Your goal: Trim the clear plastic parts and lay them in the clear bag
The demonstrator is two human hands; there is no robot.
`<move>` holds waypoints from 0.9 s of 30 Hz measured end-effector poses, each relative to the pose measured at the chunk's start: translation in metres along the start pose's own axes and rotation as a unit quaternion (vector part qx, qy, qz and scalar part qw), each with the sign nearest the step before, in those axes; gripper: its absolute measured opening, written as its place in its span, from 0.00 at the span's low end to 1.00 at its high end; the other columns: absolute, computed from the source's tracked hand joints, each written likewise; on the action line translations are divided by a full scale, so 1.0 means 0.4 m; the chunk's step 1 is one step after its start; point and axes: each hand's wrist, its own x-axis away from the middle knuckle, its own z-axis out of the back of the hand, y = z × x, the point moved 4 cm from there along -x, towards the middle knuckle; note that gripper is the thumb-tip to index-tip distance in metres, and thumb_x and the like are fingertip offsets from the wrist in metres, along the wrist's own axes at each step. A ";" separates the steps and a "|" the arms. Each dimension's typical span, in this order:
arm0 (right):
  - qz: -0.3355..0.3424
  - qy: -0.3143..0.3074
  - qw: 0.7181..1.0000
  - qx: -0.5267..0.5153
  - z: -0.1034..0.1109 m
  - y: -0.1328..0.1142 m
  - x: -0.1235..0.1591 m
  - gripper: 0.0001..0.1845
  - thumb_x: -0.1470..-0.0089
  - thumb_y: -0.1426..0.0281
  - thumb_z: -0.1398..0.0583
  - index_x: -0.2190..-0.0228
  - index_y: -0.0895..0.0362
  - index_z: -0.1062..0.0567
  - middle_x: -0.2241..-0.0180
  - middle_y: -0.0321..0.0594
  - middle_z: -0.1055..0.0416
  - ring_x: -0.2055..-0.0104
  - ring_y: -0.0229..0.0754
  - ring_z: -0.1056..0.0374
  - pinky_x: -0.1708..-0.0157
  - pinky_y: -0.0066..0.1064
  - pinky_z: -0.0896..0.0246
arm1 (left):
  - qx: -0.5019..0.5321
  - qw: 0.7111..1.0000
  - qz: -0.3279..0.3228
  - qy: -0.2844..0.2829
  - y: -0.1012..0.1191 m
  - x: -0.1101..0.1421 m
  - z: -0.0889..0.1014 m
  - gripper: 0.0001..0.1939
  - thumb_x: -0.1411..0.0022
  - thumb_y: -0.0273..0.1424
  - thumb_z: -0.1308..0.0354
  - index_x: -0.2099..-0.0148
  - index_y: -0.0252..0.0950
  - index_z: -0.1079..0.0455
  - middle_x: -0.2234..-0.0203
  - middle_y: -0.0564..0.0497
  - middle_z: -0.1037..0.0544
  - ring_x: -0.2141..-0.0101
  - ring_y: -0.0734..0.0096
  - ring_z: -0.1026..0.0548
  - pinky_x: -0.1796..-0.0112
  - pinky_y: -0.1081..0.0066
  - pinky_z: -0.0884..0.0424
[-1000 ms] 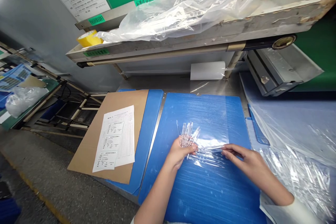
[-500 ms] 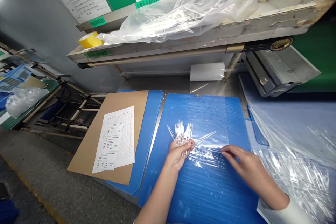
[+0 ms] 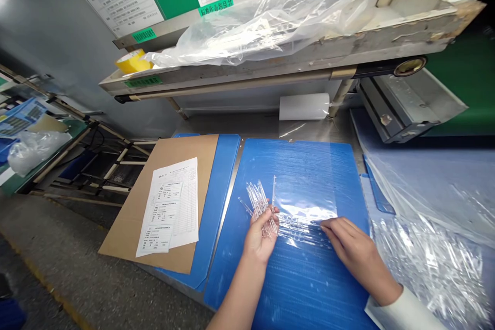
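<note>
My left hand (image 3: 262,232) is closed around a fanned bundle of slim clear plastic sticks (image 3: 257,193), their pointed ends up and to the left. One stick stands apart from the bundle, pointing nearly straight up. Just right of that hand, a row of similar clear sticks (image 3: 299,229) lies side by side on a sheet of clear film (image 3: 309,175), over a blue board (image 3: 294,289). At the row's right end my right hand (image 3: 353,250) pinches the tip of a clear stick between thumb and fingers.
A film roll (image 3: 304,106) stands behind the board. Many more clear sticks (image 3: 433,268) are heaped in plastic at right. Printed papers (image 3: 170,206) lie on cardboard (image 3: 211,157) at left. A shelf (image 3: 251,72) with plastic bags and yellow tape (image 3: 133,62) overhangs the back.
My left hand's bundle has tilted left, and the stick that slanted out to the right now points upward. My right hand has shifted slightly left along the row.
</note>
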 end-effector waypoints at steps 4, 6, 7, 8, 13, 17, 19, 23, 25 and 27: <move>0.000 -0.020 1.000 0.001 -0.007 0.007 -0.002 0.06 0.42 0.73 0.49 0.68 0.55 0.33 0.72 0.40 0.32 0.69 0.41 0.35 0.67 0.33 0.40 | -0.007 0.999 -0.036 -0.005 0.008 0.010 0.005 0.17 0.57 0.15 0.37 0.62 0.32 0.31 0.75 0.52 0.25 0.72 0.74 0.26 0.73 0.79 0.30; -0.001 -0.027 1.000 0.000 -0.009 0.007 -0.003 0.07 0.42 0.73 0.50 0.69 0.55 0.33 0.71 0.40 0.33 0.68 0.41 0.35 0.67 0.34 0.40 | -0.002 1.000 -0.028 -0.008 0.011 0.014 0.005 0.17 0.57 0.15 0.38 0.62 0.32 0.30 0.76 0.51 0.25 0.73 0.74 0.26 0.74 0.79 0.30; 0.001 -0.030 1.000 -0.001 -0.010 0.007 -0.004 0.08 0.42 0.73 0.50 0.69 0.55 0.33 0.71 0.40 0.33 0.68 0.41 0.35 0.67 0.34 0.41 | 0.004 1.000 -0.016 -0.010 0.011 0.015 0.005 0.15 0.56 0.15 0.38 0.63 0.31 0.30 0.75 0.51 0.26 0.73 0.75 0.26 0.74 0.79 0.30; 0.001 -0.036 0.999 -0.004 -0.012 0.005 -0.005 0.08 0.42 0.73 0.50 0.69 0.55 0.33 0.71 0.40 0.33 0.68 0.41 0.36 0.67 0.34 0.41 | 0.012 1.000 -0.004 -0.010 0.010 0.015 0.005 0.14 0.55 0.15 0.39 0.64 0.30 0.30 0.75 0.51 0.26 0.73 0.76 0.27 0.74 0.80 0.31; 0.000 -0.078 0.997 -0.002 -0.015 -0.004 -0.008 0.08 0.41 0.71 0.50 0.71 0.54 0.35 0.73 0.38 0.34 0.70 0.39 0.37 0.69 0.32 0.43 | 0.039 0.999 0.004 -0.006 0.007 0.010 0.013 0.11 0.53 0.16 0.41 0.67 0.33 0.30 0.74 0.53 0.27 0.72 0.79 0.28 0.72 0.81 0.31; 0.020 -0.033 0.997 0.071 -0.001 -0.003 -0.003 0.06 0.42 0.72 0.49 0.70 0.55 0.34 0.72 0.39 0.33 0.69 0.41 0.39 0.68 0.34 0.47 | 0.030 1.000 -0.004 -0.008 0.003 0.011 0.014 0.14 0.56 0.15 0.39 0.66 0.33 0.30 0.73 0.53 0.27 0.72 0.77 0.28 0.72 0.78 0.31; 0.019 -0.038 0.997 0.071 -0.002 0.006 -0.001 0.06 0.42 0.73 0.49 0.70 0.55 0.35 0.72 0.39 0.33 0.68 0.41 0.39 0.67 0.34 0.48 | 0.022 1.000 0.006 -0.010 -0.002 0.017 0.010 0.13 0.57 0.16 0.38 0.66 0.32 0.30 0.74 0.53 0.27 0.72 0.77 0.28 0.70 0.78 0.31; 0.020 -0.076 0.996 0.044 -0.010 0.011 0.000 0.06 0.42 0.72 0.50 0.71 0.54 0.36 0.72 0.37 0.34 0.69 0.39 0.39 0.67 0.33 0.48 | -0.041 0.998 -0.042 -0.012 0.003 0.032 0.006 0.18 0.59 0.18 0.35 0.63 0.32 0.31 0.75 0.53 0.26 0.73 0.76 0.28 0.71 0.77 0.31; 0.028 -0.086 0.995 0.048 -0.009 0.002 -0.001 0.07 0.42 0.73 0.50 0.72 0.55 0.36 0.73 0.37 0.35 0.69 0.39 0.40 0.67 0.33 0.48 | -0.107 0.989 -0.096 -0.024 0.015 0.040 0.004 0.20 0.59 0.20 0.33 0.60 0.33 0.31 0.75 0.54 0.26 0.74 0.75 0.28 0.72 0.76 0.31; 0.033 -0.087 0.994 0.057 -0.007 -0.008 -0.003 0.07 0.42 0.73 0.50 0.72 0.55 0.36 0.74 0.37 0.36 0.70 0.39 0.40 0.67 0.34 0.49 | -0.110 0.990 -0.088 -0.029 0.018 0.044 0.006 0.20 0.59 0.20 0.34 0.61 0.33 0.31 0.75 0.54 0.26 0.74 0.76 0.28 0.73 0.77 0.31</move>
